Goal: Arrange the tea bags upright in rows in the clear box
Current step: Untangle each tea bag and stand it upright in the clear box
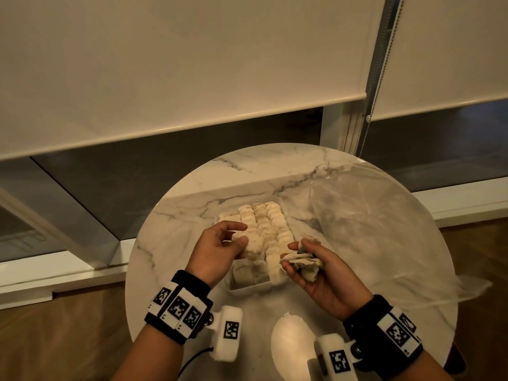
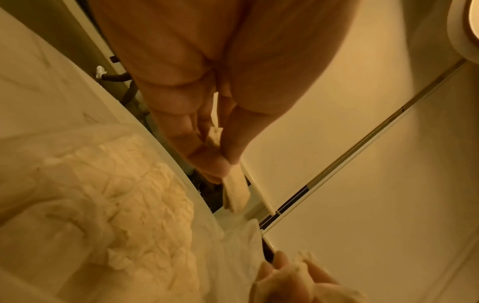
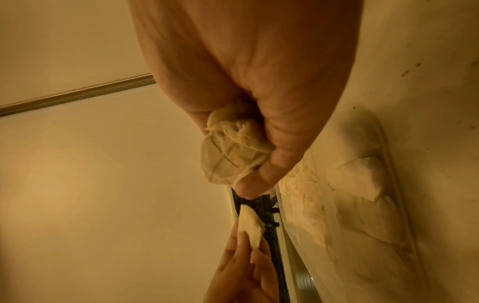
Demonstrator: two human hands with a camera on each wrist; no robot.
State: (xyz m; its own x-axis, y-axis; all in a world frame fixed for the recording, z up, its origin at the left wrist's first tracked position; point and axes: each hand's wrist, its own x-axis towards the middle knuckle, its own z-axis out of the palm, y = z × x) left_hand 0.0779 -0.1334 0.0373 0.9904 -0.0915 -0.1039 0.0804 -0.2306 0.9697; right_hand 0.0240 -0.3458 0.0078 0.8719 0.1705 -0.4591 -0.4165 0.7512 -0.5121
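Observation:
A clear box (image 1: 247, 287) sits mid-table, packed with rows of pale tea bags (image 1: 270, 229) standing upright. My left hand (image 1: 236, 239) hovers over the box's left side and pinches a single tea bag (image 2: 234, 191) between thumb and fingertips. My right hand (image 1: 298, 259), palm up at the box's right edge, grips a small bunch of tea bags (image 1: 301, 264) with strings wrapped around them (image 3: 233, 151). The rows of bags (image 2: 124, 194) fill most of the box in the left wrist view.
The round marble table (image 1: 192, 204) carries a crumpled clear plastic bag (image 1: 379, 232) at the right. A bright lamp reflection (image 1: 291, 345) lies near the front edge. Roller blinds and a bead chain (image 1: 371, 92) hang behind the table, with wooden floor on both sides.

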